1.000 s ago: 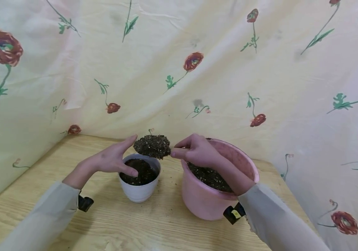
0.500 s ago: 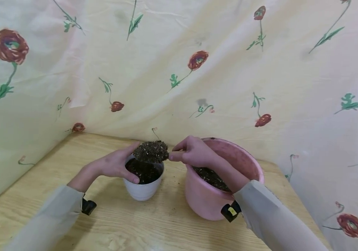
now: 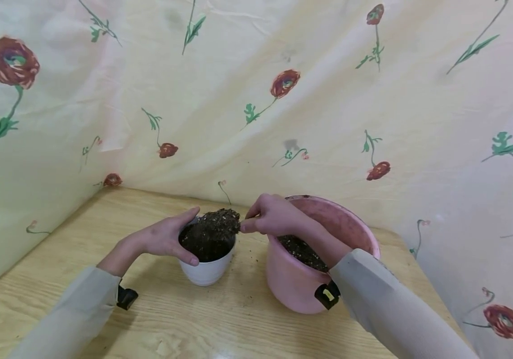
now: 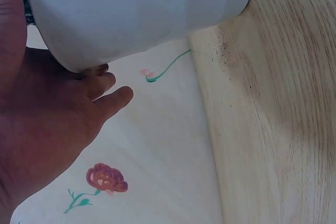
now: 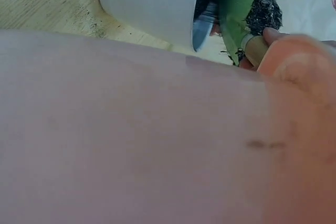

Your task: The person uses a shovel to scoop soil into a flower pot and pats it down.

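Note:
A small white flower pot (image 3: 207, 272) with dark soil inside stands on the table. My left hand (image 3: 163, 236) holds it at the left, thumb by the near rim and fingers at the far side; in the left wrist view the pot's wall (image 4: 142, 14) hides part of those fingers. My right hand (image 3: 276, 215) grips a small garden trowel (image 5: 233, 11) by its wooden handle. The trowel's green blade is tilted over the pot's mouth, and soil (image 3: 221, 222) covers it in the head view. Some of that soil is blurred, falling into the pot.
Right of the pot stands a larger pink tub (image 3: 290, 286) with soil in it, under my right forearm. Crumbs of soil lie on the wooden table (image 3: 220, 324) between the two. A flowered cloth (image 3: 202, 124) hangs behind and along the sides.
The trowel has come down over the white pot and tipped, and soil now slides off it. My left hand has settled from above the pot onto its rim.

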Demonstrator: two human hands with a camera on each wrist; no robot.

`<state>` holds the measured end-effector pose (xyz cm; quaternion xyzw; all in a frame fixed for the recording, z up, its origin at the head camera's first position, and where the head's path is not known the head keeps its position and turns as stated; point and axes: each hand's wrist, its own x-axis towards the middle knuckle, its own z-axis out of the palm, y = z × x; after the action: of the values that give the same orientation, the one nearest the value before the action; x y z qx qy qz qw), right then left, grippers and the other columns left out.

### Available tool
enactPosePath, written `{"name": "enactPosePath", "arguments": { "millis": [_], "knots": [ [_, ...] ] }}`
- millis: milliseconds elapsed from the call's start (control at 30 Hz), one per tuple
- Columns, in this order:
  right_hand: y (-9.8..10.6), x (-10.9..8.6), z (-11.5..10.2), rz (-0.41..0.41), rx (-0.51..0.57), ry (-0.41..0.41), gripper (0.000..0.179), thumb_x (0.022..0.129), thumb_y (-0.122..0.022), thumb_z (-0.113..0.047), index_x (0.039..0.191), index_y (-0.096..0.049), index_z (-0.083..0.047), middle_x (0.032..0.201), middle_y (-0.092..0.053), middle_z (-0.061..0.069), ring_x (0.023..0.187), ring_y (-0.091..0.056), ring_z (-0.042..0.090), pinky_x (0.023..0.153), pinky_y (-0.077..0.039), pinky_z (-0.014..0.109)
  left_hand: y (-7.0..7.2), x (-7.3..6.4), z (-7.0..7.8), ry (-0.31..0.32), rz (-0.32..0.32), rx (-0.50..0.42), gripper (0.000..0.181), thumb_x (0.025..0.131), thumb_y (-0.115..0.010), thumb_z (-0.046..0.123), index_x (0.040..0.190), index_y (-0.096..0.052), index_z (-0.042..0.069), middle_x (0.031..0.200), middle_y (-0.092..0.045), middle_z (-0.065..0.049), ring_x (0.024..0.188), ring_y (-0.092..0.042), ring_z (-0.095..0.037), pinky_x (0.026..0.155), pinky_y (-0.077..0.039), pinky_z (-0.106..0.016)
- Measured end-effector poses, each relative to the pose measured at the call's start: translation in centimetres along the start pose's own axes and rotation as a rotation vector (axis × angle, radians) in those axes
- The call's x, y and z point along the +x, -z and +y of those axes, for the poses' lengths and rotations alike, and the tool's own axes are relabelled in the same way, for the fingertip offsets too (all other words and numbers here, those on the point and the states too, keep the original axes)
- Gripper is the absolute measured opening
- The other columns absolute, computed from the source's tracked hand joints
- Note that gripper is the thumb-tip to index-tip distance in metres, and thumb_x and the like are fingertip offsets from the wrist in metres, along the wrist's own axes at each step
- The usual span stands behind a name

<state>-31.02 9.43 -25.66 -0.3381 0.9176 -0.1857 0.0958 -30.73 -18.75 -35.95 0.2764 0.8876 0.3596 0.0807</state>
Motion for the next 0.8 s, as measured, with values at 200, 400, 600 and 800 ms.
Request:
{"name": "enactPosePath", "arguments": {
  "millis": [200,400,600,800],
  "knots": [
    [-0.1,0.3,-0.3,-0.020,-0.051,0.002,0.018,0.090,-0.065,-0.027,0.079,-0.076,-0.018,0.058,-0.054,-0.010,0.051,-0.038,0.007,0.057,-0.038,0.025,-0.1,0.0,-0.2,0.003,0.010,0.020,0.125,0.067,-0.086,0.045,0.154,-0.009,0.000,0.158,-0.009,-0.022,0.144,-0.015,-0.039,0.113,-0.020,-0.056],
    [-0.2,0.5,-0.6,-0.044,-0.095,-0.025,0.017,0.089,-0.066,-0.028,0.088,-0.079,-0.017,0.068,-0.065,-0.007,0.058,-0.050,0.008,0.062,-0.043,0.026,-0.1,0.0,-0.3,0.000,0.007,0.020,0.125,0.067,-0.086,0.045,0.154,-0.008,0.000,0.159,-0.009,-0.021,0.144,-0.015,-0.039,0.112,-0.021,-0.057],
    [0.1,0.6,-1.1,-0.077,-0.120,-0.036,0.019,0.089,-0.066,-0.028,0.090,-0.079,-0.014,0.068,-0.066,-0.006,0.057,-0.052,0.010,0.059,-0.044,0.026,-0.1,-0.1,-0.1,0.004,0.002,0.005,0.125,0.067,-0.086,0.044,0.154,-0.008,0.001,0.159,-0.008,-0.021,0.144,-0.015,-0.039,0.112,-0.022,-0.057],
    [0.8,0.5,-1.9,-0.162,-0.174,-0.044,0.026,0.089,-0.066,-0.026,0.066,-0.072,-0.017,0.052,-0.050,-0.008,0.046,-0.038,0.008,0.052,-0.037,0.024,-0.1,-0.1,0.1,0.000,0.003,0.000,0.125,0.066,-0.087,0.044,0.154,-0.008,0.000,0.158,-0.010,-0.022,0.142,-0.019,-0.041,0.111,-0.024,-0.058]
  ]
}}
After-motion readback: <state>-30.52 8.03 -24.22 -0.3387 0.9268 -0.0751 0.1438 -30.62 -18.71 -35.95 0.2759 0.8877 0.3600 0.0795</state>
